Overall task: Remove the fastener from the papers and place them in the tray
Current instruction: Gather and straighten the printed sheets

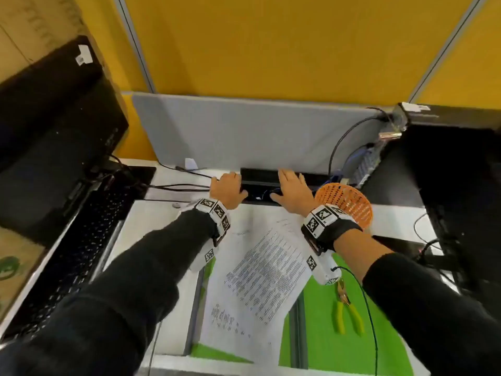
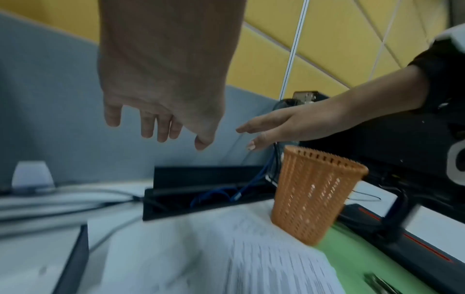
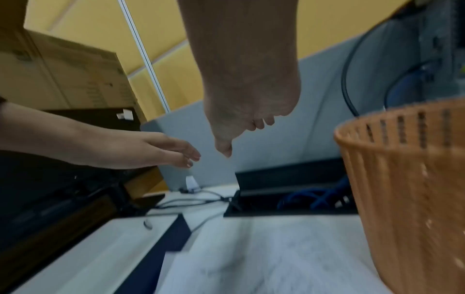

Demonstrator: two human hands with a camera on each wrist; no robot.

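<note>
Papers [image 1: 260, 270], white printed sheets, lie fanned mid-counter by the orange mesh basket [image 1: 345, 204]. Left hand [image 1: 227, 189] and right hand [image 1: 292, 192] hover empty, fingers relaxed, near the back edge. No fastener shows; next likely gathering sheets for the tray.

A white desk [image 1: 151, 267] carries papers [image 1: 260, 270], seemingly a green mat [image 1: 325, 335].

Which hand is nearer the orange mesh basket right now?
Right. The right hand hangs open just beside the orange mesh basket; the left hand hangs farther off, beyond the right hand.
</note>
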